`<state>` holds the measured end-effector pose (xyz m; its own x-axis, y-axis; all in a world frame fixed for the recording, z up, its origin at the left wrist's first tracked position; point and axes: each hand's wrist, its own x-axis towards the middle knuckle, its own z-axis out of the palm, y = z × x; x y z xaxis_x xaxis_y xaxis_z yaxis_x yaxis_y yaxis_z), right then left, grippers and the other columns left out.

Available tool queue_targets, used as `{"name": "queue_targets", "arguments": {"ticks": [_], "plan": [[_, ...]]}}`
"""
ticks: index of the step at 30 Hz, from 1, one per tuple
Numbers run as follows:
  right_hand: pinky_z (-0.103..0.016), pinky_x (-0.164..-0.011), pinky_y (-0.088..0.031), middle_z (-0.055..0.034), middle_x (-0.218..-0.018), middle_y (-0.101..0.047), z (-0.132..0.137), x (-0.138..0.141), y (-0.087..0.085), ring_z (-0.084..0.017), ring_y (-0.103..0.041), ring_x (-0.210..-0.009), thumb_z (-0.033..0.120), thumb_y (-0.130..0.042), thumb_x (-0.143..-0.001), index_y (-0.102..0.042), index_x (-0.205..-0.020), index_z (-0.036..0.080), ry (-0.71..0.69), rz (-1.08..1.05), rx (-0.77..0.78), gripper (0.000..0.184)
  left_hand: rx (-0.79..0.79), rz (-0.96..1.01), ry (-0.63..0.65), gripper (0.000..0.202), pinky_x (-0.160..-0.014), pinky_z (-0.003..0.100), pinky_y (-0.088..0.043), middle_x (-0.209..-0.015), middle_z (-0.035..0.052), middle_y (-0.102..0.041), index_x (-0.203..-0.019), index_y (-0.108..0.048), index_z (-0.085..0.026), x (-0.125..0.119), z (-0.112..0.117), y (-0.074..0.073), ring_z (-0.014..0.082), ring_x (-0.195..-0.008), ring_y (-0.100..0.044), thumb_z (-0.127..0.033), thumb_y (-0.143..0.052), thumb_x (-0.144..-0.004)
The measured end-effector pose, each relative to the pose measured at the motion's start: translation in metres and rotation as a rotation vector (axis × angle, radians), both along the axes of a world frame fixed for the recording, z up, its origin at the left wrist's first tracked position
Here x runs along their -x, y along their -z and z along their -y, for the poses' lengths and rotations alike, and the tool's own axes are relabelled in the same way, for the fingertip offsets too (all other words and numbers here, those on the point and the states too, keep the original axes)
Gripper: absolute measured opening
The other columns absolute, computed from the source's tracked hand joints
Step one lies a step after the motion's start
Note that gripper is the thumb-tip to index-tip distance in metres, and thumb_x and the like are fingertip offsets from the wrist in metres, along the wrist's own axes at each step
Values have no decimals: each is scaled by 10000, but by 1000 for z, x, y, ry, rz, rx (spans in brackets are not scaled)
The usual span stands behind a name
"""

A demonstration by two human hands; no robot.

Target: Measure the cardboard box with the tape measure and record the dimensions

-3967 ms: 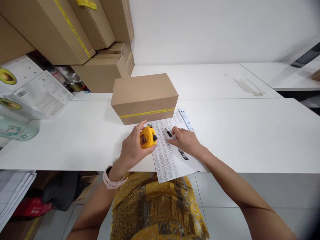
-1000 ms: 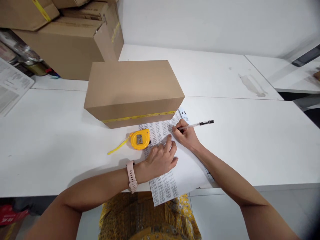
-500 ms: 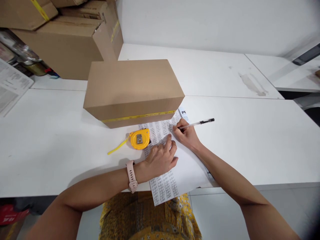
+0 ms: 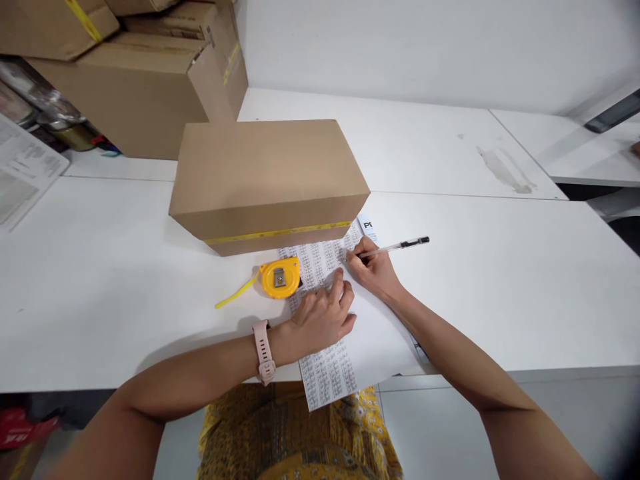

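Observation:
A clear pen (image 4: 400,246) with a black end is gripped in my right hand (image 4: 373,270), its tip down at a sheet of paper (image 4: 380,340). Columns of small handwriting cover the left part of that sheet, and its lower corner hangs past the table edge. My left hand (image 4: 323,317) rests on the paper with fingers spread and slightly bent, holding nothing. Just left of it lies a yellow tape measure (image 4: 280,279) with a yellow strap, overlapping the sheet's edge. Behind both hands stands a closed cardboard box (image 4: 270,167) with yellow tape, covering the sheet's top.
Several cardboard boxes (image 4: 135,93) are stacked at the back left. A white printed sheet (image 4: 25,173) lies at the far left of the white table (image 4: 500,287). A grey smudge (image 4: 505,170) marks the table's back right. The wall (image 4: 425,53) rises behind.
Almost nothing differs. Both hands, the pen and the paper keep their places, with only a very slight shift of the view.

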<state>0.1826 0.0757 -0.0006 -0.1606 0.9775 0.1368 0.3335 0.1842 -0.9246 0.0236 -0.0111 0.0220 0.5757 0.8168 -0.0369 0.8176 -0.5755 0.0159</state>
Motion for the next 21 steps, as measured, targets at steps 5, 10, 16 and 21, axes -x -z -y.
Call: {"name": "queue_targets", "arguments": {"ticks": [5,10,16,21], "plan": [[-267,-500,-278,62,-542,-396,0,0,-1,-109,-350,-526,309,-653,-812,-431,-669,242,3,1,12,273,-8,-28,5,546,-619,341,-567,-1521,293,-469,-1414,-530,-72,0,0,-1,253,-814,-720,-436,-498,-1008],[-271,-495,-265,64,-537,-390,0,0,0,-106,-343,-514,297,-641,-812,-433,-668,242,5,4,3,259,-9,-36,5,550,-609,343,-567,-1526,292,-466,-1413,-531,-70,-1,0,-2,254,-809,-722,-439,-506,-1005],[-269,-504,-274,63,-542,-388,0,-1,0,-108,-346,-525,302,-638,-818,-426,-673,241,13,11,-1,264,-8,-50,10,552,-616,340,-569,-1528,292,-466,-1421,-528,-69,0,0,-3,251,-809,-725,-437,-485,-1013],[-272,-500,-271,62,-533,-392,0,0,-2,-109,-350,-519,291,-634,-802,-436,-667,241,-6,-2,7,245,-17,-51,12,548,-618,337,-572,-1540,287,-453,-1423,-527,-67,0,0,-2,250,-822,-726,-431,-478,-1016]]}}
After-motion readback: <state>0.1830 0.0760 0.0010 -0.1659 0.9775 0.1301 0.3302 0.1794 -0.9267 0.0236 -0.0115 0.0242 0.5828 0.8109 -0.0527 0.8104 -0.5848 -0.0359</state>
